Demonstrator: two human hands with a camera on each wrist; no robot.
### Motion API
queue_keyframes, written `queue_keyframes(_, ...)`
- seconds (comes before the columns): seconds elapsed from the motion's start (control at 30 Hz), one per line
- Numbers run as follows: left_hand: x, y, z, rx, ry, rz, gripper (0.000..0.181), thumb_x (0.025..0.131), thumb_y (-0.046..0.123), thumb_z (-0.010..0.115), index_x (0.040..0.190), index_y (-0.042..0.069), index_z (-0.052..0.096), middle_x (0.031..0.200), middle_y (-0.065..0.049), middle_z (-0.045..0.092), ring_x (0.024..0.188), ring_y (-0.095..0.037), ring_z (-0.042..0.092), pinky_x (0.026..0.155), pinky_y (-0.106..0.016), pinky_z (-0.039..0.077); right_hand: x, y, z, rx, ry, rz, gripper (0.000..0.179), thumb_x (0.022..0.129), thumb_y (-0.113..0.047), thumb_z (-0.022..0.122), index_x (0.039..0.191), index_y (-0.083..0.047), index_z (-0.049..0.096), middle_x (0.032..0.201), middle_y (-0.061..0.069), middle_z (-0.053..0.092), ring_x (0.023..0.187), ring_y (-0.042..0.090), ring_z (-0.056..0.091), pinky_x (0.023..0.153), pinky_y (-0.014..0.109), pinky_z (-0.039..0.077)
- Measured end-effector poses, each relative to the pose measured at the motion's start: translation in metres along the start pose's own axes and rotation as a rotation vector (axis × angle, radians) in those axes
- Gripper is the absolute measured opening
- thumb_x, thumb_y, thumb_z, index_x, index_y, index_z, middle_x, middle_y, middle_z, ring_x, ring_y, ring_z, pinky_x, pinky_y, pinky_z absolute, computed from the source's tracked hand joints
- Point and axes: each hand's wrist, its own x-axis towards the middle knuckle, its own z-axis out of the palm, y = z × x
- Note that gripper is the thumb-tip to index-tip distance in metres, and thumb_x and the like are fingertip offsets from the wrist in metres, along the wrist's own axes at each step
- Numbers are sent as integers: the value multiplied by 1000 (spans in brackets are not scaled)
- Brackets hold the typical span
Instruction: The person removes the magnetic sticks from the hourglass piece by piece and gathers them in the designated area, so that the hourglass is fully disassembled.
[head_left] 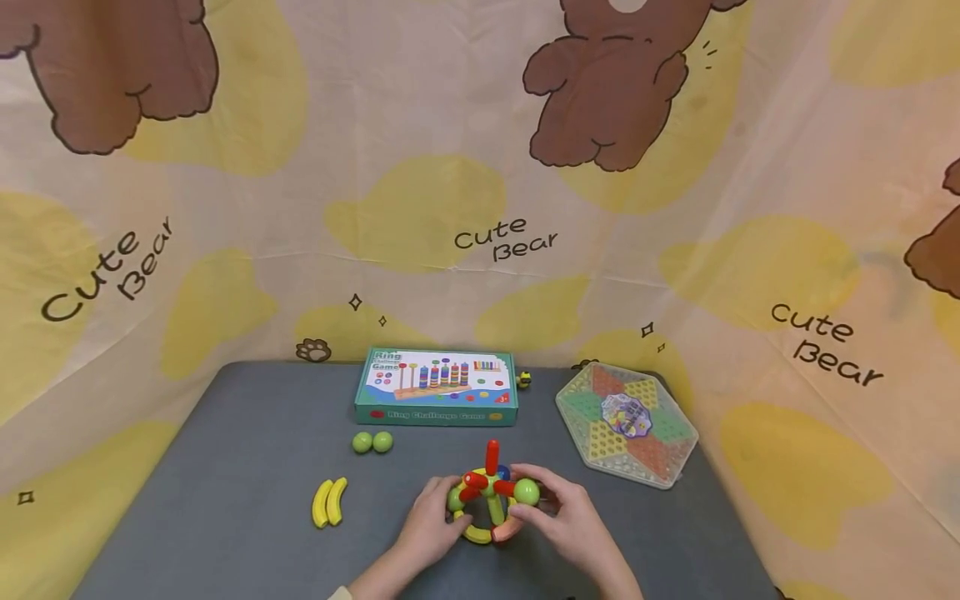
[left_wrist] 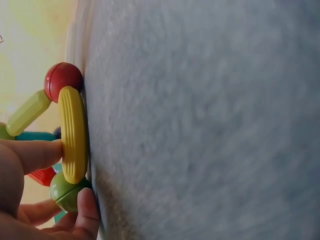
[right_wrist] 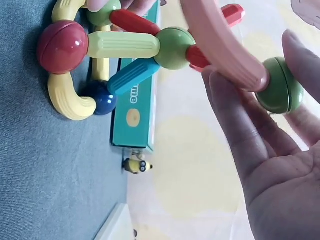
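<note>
Frame of rods and balls: left hand pinches one green ball, right hand pinches another green ball touching pink rod.

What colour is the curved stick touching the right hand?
Pink; the stick shows best in the right wrist view.
</note>
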Motion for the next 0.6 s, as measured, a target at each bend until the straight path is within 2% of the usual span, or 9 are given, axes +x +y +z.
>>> queue_keyframes(0.1,5,-2,0,19,9,51,54,82,13,79,132,3,60,114,-5,60,91,-16,57,75,-33,51,1,-2,3,-16,23,5,44,88,-34,77,130,-27,66,124,9,69,88,5,68,74,22,57)
queue_keyframes(0.17,8,-3,-1,20,3,83,54,82,9,76,133,2,60,118,-7,61,100,-21,60,84,-40,53,2,-5,6,-36,34,19,43,89,-34,77,129,-24,67,122,9,70,71,2,62,65,19,53)
queue_keyframes(0.23,12,-3,-3,19,-20,100,54,82,8,74,134,2,59,123,-8,62,112,-26,60,94,-48,52,3,-7,9,-38,38,43,42,90,-35,76,129,-20,68,119,9,71,65,2,59,59,20,50)
queue_keyframes(0.33,16,-3,-5,13,-86,105,55,86,10,72,138,3,56,131,-9,60,122,-32,55,101,-54,48,4,-11,14,1,43,82,41,93,-35,73,127,-13,68,116,11,71,64,7,61,57,21,50)
queue_keyframes(0.43,19,-4,-7,20,-141,115,57,89,12,70,143,3,53,139,-11,55,130,-34,50,106,-56,44,4,-14,18,60,50,103,39,96,-33,70,126,-8,69,112,12,71,77,16,71,64,26,57)
queue_keyframes(0.53,23,-5,-6,-7,-145,136,57,89,7,68,144,5,51,139,-9,51,122,-27,54,101,-47,50,3,-15,21,72,61,114,36,97,-34,68,121,-8,70,104,9,71,79,26,72,65,32,59)
queue_keyframes(0.6,25,-7,-4,-61,-132,144,57,88,3,68,142,6,53,135,-8,50,114,-23,56,97,-42,52,2,-16,22,77,66,122,36,96,-37,68,118,-8,71,99,7,71,78,27,72,64,32,59)
